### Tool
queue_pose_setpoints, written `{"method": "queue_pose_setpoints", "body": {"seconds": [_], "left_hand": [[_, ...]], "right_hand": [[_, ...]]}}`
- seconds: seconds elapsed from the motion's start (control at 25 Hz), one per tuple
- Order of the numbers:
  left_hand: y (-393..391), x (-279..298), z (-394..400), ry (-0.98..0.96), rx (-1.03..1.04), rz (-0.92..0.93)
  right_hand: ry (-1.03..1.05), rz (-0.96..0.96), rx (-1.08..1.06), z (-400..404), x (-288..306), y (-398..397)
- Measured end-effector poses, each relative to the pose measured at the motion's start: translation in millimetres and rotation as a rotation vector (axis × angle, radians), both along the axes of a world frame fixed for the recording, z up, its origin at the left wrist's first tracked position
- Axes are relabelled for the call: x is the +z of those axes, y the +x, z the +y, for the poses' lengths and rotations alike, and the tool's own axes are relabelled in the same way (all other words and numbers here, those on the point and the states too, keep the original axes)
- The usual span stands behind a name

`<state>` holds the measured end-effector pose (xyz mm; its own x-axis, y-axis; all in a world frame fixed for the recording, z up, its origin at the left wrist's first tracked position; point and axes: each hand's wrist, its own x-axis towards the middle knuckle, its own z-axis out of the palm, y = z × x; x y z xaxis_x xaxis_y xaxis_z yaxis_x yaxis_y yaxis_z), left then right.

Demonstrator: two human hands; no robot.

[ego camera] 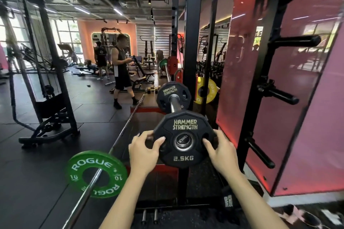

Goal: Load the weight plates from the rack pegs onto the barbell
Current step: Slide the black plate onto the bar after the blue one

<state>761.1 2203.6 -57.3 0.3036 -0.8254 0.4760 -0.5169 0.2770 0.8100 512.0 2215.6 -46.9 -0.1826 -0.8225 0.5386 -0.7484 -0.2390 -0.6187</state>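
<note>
Head view: left hand [144, 151] and right hand [222, 151] gripped the matte black twelve-sided 2.5KG plate [184, 138] on the chrome barbell sleeve [174, 103].

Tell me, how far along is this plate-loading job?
Done: one black Hammer Strength plate sits further along the steel barbell sleeve. In hand: the left hand and right hand hold the black 2.5KG plate at the sleeve's end. Left: sliding it inward.
</note>
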Motion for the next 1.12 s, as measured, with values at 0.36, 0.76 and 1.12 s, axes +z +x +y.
{"method": "queue_pose_setpoints", "body": {"seconds": [0.36,0.76,1.12], "left_hand": [[1,-11,-9,0.014,-0.008,-0.037],[-11,1,5,0.038,0.058,-0.034],[-6,0,-24,0.065,0.045,-0.074]], "right_hand": [[-0.077,0.060,-0.067,-9,3,9],[0.070,0.011,-0.020,-1,-3,9],[-0.011,-0.018,-0.086,-20,3,19]]}}
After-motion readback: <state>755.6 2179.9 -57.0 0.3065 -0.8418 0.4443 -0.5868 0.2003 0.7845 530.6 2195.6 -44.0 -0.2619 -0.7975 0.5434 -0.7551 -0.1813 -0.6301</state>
